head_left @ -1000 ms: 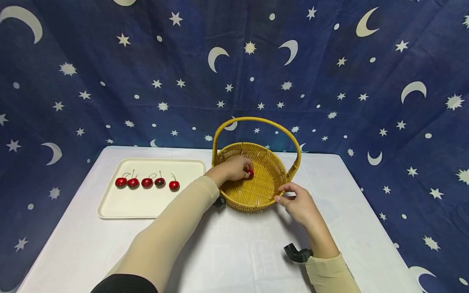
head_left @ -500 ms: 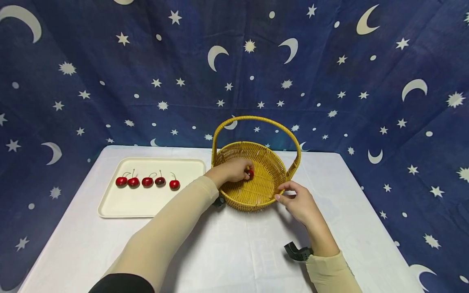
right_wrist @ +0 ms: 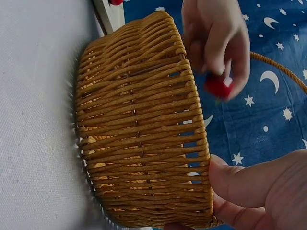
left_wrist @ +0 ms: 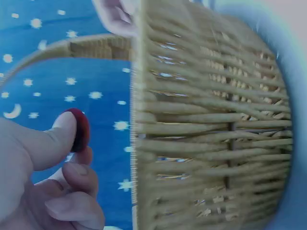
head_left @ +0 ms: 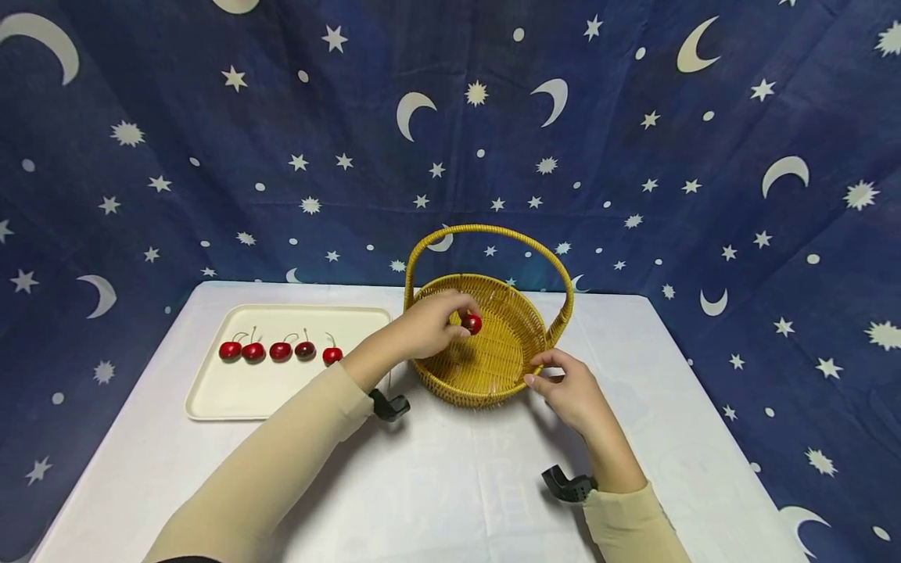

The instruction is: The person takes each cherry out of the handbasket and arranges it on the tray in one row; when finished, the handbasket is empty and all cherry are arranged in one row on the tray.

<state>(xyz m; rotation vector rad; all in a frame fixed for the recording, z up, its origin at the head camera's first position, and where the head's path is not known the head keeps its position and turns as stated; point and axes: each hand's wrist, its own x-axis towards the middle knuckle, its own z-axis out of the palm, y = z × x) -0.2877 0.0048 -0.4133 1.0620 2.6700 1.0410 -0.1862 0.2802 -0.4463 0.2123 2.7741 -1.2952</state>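
Observation:
My left hand (head_left: 432,324) pinches a dark red cherry (head_left: 472,324) between thumb and fingers, above the left part of the yellow woven basket (head_left: 503,367). In the left wrist view the cherry (left_wrist: 82,130) shows past the thumb, clear of the basket's rim. My right hand (head_left: 573,391) grips the basket's front right rim. The right wrist view has its thumb (right_wrist: 240,182) against the rim with fingers partly hidden behind the weave. Left of the basket, a cream tray (head_left: 232,395) carries several cherries (head_left: 280,352) with stems, lined up in a row.
The basket's tall arched handle (head_left: 493,229) rises over its opening. A white cloth covers the table (head_left: 450,485). Behind it hangs a dark blue curtain (head_left: 352,117) with moons and stars. Black wrist-worn devices (head_left: 568,485) sit on both wrists.
My left hand has lifted from inside the basket and drawn toward the left, still pinching the cherry. The right hand keeps its hold on the rim.

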